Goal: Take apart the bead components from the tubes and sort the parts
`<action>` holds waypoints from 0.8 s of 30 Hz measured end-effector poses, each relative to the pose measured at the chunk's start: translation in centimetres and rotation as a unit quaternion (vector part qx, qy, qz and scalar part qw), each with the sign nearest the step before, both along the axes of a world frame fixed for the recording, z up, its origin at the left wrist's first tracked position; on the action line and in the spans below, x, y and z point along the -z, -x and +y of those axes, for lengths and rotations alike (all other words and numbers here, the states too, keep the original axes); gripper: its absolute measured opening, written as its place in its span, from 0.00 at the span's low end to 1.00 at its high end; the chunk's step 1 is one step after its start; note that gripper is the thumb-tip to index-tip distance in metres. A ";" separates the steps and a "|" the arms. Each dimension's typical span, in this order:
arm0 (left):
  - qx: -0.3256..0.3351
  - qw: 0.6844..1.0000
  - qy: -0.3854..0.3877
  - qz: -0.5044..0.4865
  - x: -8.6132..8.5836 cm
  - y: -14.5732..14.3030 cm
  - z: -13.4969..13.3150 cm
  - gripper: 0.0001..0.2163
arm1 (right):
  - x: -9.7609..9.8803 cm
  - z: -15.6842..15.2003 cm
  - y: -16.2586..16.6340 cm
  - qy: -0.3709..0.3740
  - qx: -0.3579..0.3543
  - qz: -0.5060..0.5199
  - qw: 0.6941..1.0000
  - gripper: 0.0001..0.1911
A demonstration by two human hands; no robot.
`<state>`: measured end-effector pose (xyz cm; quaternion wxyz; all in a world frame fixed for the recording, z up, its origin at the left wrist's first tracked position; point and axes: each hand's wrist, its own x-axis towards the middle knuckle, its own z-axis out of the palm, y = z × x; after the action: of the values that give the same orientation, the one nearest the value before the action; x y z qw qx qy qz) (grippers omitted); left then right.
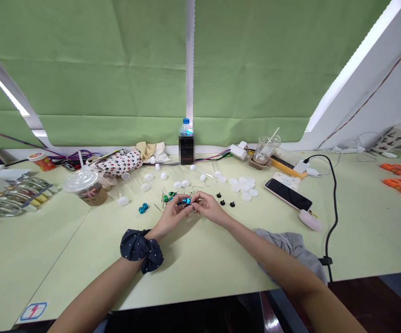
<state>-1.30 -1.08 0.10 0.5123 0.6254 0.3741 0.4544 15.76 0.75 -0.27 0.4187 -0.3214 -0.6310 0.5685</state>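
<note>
Both hands meet low over the surface [65,249]. The left hand [171,214], with a dark scrunchie [141,250] on its wrist, and the right hand [208,208] each pinch their fingertips on a small blue piece [185,201] held between them, probably because so tiny a part needs two close grips. Teal beads [142,208], a green bead [166,198], black studs [223,202] and white caps [244,187] lie loose just beyond, seemingly grouped by kind within easy reach. The phone [288,194] sits well aside.
</note>
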 end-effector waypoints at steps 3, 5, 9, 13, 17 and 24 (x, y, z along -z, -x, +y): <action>0.005 1.000 -0.003 0.024 0.5 0.0 0.2 0.16 | 0.1 -0.1 0.1 0.003 -0.007 0.005 1.000 0.15; 0.004 0.999 0.002 0.046 1.0 0.1 0.3 0.15 | 0.1 -0.3 0.2 0.010 -0.014 0.003 1.000 0.15; -0.011 0.998 0.016 0.062 1.2 -0.1 0.2 0.15 | -0.2 -0.7 0.5 0.019 -0.018 0.014 1.000 0.15; -0.024 0.999 0.000 0.023 0.7 -0.5 -0.3 0.16 | -0.6 -0.8 0.5 0.040 -0.013 0.044 0.998 0.17; -0.035 0.998 -0.031 0.044 0.7 -0.5 -0.3 0.15 | -0.6 -0.9 0.5 0.044 -0.009 0.055 0.998 0.17; -0.104 0.994 0.039 0.010 0.6 -0.2 0.4 0.17 | -0.3 -0.6 0.4 0.019 0.022 0.045 0.999 0.14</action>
<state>-1.15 -0.69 -0.47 0.4822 0.5673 0.4599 0.4839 15.37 0.16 0.00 0.4528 -0.3167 -0.5938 0.5849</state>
